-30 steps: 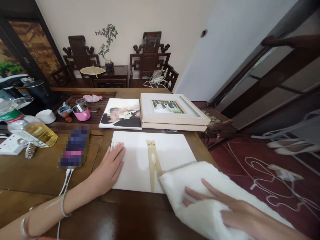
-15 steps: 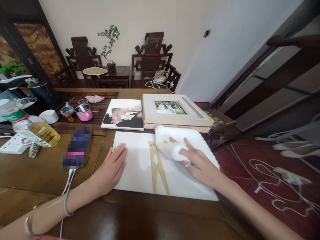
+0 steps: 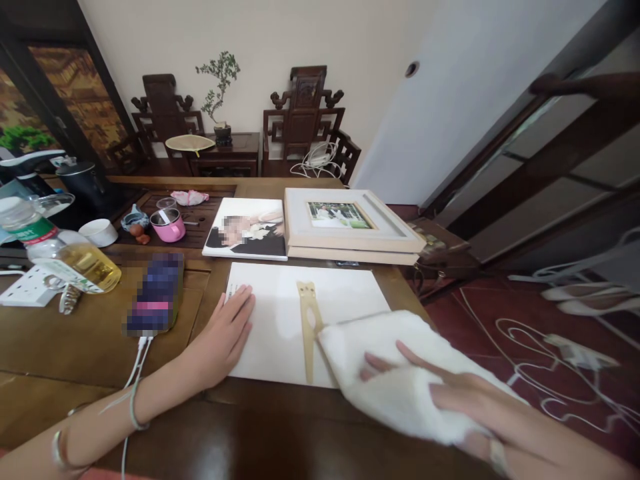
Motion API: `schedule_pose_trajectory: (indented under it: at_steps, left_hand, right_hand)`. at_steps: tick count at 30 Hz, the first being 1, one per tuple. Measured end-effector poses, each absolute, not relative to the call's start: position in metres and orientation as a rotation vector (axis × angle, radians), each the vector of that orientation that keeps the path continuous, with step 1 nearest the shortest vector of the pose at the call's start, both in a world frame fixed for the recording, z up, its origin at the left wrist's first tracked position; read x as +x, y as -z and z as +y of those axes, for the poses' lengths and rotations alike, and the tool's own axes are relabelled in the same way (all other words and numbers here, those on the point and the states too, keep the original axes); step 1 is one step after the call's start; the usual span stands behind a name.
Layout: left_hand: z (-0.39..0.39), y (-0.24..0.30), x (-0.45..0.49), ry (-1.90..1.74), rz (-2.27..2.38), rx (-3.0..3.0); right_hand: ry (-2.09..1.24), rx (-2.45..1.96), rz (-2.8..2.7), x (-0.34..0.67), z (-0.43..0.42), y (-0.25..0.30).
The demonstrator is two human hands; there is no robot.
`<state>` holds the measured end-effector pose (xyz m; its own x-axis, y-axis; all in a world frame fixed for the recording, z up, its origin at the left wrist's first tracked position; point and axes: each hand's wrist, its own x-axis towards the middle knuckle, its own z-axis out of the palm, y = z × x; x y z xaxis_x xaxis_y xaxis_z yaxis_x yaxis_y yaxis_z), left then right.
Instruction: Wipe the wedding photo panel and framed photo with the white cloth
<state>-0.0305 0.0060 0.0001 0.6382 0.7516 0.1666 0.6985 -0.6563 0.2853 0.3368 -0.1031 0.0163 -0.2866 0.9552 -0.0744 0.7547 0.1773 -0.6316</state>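
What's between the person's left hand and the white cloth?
In the head view, a pale yellow A-shaped piece on the white board lies between the left hand and white cloth, which partly covers it.

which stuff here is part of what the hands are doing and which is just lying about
Part of it, judging by contact:
- white cloth, held in the right hand
- white board, under the left hand

Apparently just lying about:
- phone
- pink cup
- bottle
- power strip
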Motion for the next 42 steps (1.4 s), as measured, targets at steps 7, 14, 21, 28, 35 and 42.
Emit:
schedule_pose_trajectory:
  at_steps: [7,14,21,28,35,42]
  left_hand:
    - [0.006,-0.001,-0.030,-0.400,1.194,2.656]
    - [0.005,-0.003,-0.030,-0.429,1.192,2.635]
    - [0.005,-0.002,-0.029,-0.425,1.206,2.629]
    - [0.006,-0.001,-0.029,-0.391,1.215,2.640]
    - [0.005,-0.003,-0.030,-0.406,1.217,2.619]
    - [0.005,-0.001,-0.030,-0.454,1.200,2.629]
  right_hand:
    - [-0.614,-1.577,-2.134,0.309,-0.008,-0.021]
    - [-0.491,-1.421,-2.205,0.279,-0.001,-0.023]
    - [-0.545,-1.128,-2.391,0.290,-0.094,-0.025]
    - [-0.612,-1.157,-2.462,0.287,-0.078,-0.036]
    - [-0.462,-1.402,-2.320,0.250,0.006,-0.030]
    - [-0.337,-1.175,-2.652,0.222,-0.050,-0.037]
